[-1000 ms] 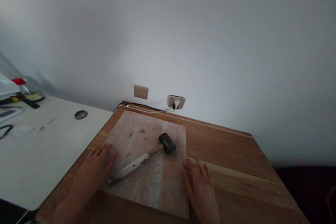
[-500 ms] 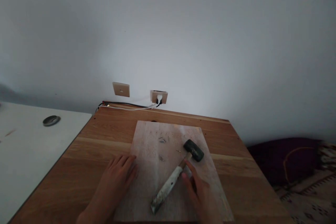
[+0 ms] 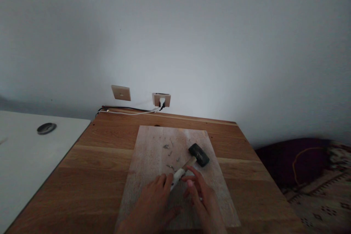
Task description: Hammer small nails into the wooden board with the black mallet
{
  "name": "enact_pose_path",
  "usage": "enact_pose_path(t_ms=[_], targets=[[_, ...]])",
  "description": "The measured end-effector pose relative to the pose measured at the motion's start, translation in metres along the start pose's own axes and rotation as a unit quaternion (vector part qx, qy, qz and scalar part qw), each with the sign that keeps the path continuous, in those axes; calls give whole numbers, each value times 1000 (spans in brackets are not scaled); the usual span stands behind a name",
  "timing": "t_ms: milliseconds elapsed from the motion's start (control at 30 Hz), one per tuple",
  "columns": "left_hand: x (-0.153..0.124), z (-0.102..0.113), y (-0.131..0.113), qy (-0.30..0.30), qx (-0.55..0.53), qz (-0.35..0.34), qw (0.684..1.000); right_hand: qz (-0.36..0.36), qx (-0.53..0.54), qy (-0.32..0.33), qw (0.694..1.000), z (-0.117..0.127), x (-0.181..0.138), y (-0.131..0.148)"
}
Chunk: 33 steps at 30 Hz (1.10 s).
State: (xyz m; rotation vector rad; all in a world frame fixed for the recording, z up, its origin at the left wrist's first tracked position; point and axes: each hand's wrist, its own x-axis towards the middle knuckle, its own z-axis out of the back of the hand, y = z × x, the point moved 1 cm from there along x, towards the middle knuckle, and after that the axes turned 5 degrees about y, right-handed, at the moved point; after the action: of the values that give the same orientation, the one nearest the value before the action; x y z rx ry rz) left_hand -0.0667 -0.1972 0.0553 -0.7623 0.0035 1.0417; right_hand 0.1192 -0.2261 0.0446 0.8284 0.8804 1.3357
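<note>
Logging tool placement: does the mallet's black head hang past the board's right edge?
No, the black mallet head lies on the pale board, with a strip of board showing to its right.

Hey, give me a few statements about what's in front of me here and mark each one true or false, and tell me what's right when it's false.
1. The black mallet head lies on the pale board. True.
2. The mallet's handle is wholly in view. False: the left hand hides part of it.
3. The right hand is nearer the black mallet head than the left hand is. True.
4. A round gray object sits on the white table. True.
5. The small metal pieces lie on the white table. False: they lie on the pale board.
</note>
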Motion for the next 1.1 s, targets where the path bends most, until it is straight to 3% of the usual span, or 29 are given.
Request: enact_pose_path(t_ms=[67,167,267,333,400,500,600,667,800,900,1100], targets=[[9,-6,-7,-5,10,24,1000,23,22,-49,998,4,-2,3],[12,-4,-7,-16,-97,-18,995,43,47,-137,989,10,-4,2],[-6,6,6,-12,-243,-58,968,50,88,-206,973,16,-7,-5],[-25,11,22,-48,-295,-49,953,37,105,-227,968,19,-7,-10],[-43,13,39,-61,-333,-6,941,7,88,-200,976,20,-1,-13],[-61,19,61,-118,-343,91,927,-11,16,-93,995,19,23,-11],[-68,36,68,-173,-313,130,925,49,-99,-3,994,14,66,-3],[-68,48,70,-185,-302,120,928,87,-212,45,972,8,98,5],[-75,54,89,-258,-301,96,913,116,-265,96,952,-4,147,20],[-85,44,112,-305,-288,128,899,123,-297,131,938,-12,161,27],[-93,29,120,-303,-273,194,892,120,-309,143,933,-18,171,27]])
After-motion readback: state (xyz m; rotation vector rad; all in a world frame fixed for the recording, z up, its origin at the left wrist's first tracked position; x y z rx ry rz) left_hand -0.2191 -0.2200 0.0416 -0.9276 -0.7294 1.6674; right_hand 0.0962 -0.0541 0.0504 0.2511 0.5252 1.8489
